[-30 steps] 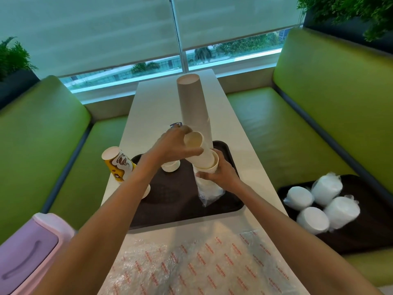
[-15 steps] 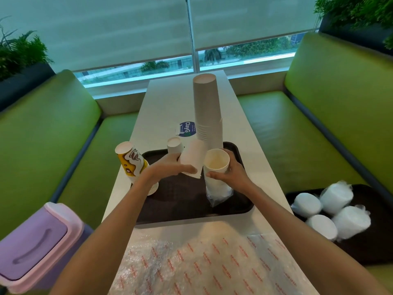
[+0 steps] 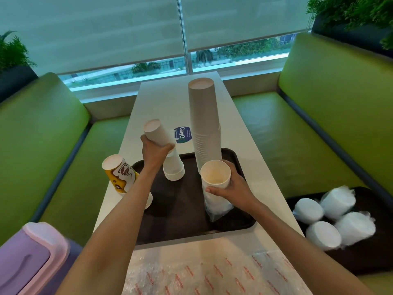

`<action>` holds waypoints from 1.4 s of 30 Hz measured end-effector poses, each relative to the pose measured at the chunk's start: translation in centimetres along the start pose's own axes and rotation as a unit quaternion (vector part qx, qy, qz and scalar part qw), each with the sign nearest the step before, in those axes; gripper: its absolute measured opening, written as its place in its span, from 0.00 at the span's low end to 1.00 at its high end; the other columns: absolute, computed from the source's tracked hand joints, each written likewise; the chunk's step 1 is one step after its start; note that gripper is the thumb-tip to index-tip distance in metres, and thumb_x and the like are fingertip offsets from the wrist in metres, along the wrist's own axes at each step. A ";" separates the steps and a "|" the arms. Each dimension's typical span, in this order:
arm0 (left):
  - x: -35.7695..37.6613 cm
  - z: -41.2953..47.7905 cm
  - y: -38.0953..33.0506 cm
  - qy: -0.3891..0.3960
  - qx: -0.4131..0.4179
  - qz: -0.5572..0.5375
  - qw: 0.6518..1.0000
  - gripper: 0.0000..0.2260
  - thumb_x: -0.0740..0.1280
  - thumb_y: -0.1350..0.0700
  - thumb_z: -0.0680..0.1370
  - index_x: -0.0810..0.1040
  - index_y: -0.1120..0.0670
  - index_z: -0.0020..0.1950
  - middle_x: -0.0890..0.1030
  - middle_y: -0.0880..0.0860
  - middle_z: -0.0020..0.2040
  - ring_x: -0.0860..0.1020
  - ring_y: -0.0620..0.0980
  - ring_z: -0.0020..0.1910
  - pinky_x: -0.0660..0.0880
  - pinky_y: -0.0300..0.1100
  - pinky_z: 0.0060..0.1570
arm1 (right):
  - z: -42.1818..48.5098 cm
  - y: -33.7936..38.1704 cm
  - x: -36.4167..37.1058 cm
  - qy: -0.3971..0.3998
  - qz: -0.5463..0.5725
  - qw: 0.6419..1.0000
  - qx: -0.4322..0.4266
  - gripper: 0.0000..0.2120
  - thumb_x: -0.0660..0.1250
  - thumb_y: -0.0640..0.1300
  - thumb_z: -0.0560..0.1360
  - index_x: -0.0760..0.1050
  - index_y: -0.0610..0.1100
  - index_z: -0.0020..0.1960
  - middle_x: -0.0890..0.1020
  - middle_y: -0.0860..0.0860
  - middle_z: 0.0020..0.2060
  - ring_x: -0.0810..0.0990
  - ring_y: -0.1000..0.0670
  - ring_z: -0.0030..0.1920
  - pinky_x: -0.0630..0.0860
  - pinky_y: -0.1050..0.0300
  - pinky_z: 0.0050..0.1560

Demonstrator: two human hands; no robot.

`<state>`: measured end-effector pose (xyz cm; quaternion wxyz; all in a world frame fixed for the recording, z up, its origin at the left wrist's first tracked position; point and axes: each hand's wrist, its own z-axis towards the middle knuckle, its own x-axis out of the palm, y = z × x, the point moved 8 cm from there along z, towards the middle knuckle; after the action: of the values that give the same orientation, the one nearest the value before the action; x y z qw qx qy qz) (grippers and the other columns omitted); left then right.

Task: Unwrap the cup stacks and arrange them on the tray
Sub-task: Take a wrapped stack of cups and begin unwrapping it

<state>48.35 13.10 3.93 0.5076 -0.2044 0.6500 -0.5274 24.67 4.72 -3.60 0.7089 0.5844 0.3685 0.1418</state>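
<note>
Table [image 3: 161, 99], tray [image 3: 182, 209]: left hand [image 3: 154, 153] holds inverted cup [image 3: 157, 135], right hand [image 3: 236, 188] grips stack [image 3: 214, 177].

Light: soft, cool daylight from the window [image 3: 234, 53] below the lowered blind [image 3: 95, 28].
Shadows: faint, soft-edged.
Blur: bin [image 3: 32, 258] lid smeared, lower left.
Distortion: benches [image 3: 42, 135] bow outward toward the edges.

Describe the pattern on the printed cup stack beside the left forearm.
Printed cup stack: yellow with brown-and-white print; head view.

Green booth benches [image 3: 331, 107] flank a blind-shaded window [image 3: 127, 28].
</note>
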 end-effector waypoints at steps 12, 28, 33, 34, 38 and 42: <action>3.5 0.7 5.8 0.073 -0.055 0.054 0.994 0.48 0.77 0.52 0.69 0.48 0.56 0.77 0.59 0.59 0.75 0.60 0.60 0.74 0.61 0.55 0.71 | 0.1 -0.2 -0.3 -0.006 -0.003 1.000 -0.005 0.40 0.80 0.48 0.64 0.59 0.58 0.67 0.72 0.58 0.60 0.72 0.54 0.61 0.71 0.56 0.63; 7.0 -10.7 -5.7 0.330 0.247 0.237 0.880 0.32 0.74 0.47 0.71 0.67 0.55 0.71 0.68 0.51 0.69 0.68 0.49 0.66 0.65 0.39 0.63 | -0.3 -0.2 0.5 -0.023 0.036 0.999 0.006 0.42 0.80 0.47 0.64 0.62 0.50 0.71 0.76 0.50 0.62 0.75 0.50 0.61 0.73 0.55 0.62; 9.1 -11.8 -5.9 0.365 0.251 0.341 0.829 0.38 0.75 0.47 0.70 0.62 0.56 0.75 0.67 0.52 0.70 0.68 0.51 0.67 0.65 0.44 0.65 | -0.2 -0.3 0.7 -0.015 0.036 0.999 0.036 0.43 0.80 0.47 0.65 0.61 0.50 0.73 0.75 0.51 0.59 0.74 0.52 0.59 0.70 0.60 0.57; 9.2 -11.8 -6.0 0.363 0.249 0.350 0.827 0.38 0.75 0.47 0.69 0.62 0.56 0.74 0.68 0.52 0.69 0.69 0.52 0.66 0.66 0.45 0.64 | -0.2 -0.3 0.7 -0.014 0.035 0.999 0.036 0.43 0.79 0.47 0.65 0.60 0.50 0.73 0.75 0.51 0.60 0.74 0.53 0.58 0.70 0.61 0.57; 9.4 -11.9 -6.5 0.359 0.254 0.374 0.816 0.35 0.75 0.47 0.69 0.66 0.56 0.72 0.71 0.53 0.64 0.72 0.52 0.62 0.69 0.46 0.62 | -0.3 -0.3 0.6 -0.016 0.030 0.999 0.034 0.43 0.79 0.48 0.65 0.60 0.50 0.74 0.76 0.49 0.62 0.74 0.50 0.60 0.71 0.59 0.58; 9.4 -12.2 -6.8 0.349 0.266 0.385 0.812 0.33 0.75 0.47 0.69 0.69 0.55 0.70 0.73 0.54 0.62 0.73 0.53 0.59 0.71 0.46 0.59 | -0.3 -0.3 0.4 -0.014 0.023 0.999 0.041 0.43 0.79 0.50 0.65 0.59 0.50 0.74 0.76 0.49 0.63 0.74 0.49 0.61 0.71 0.58 0.57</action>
<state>32.07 8.92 4.99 0.4431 0.4030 0.6434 -0.4767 24.66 5.15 -4.10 0.6860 0.6235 0.3502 0.1343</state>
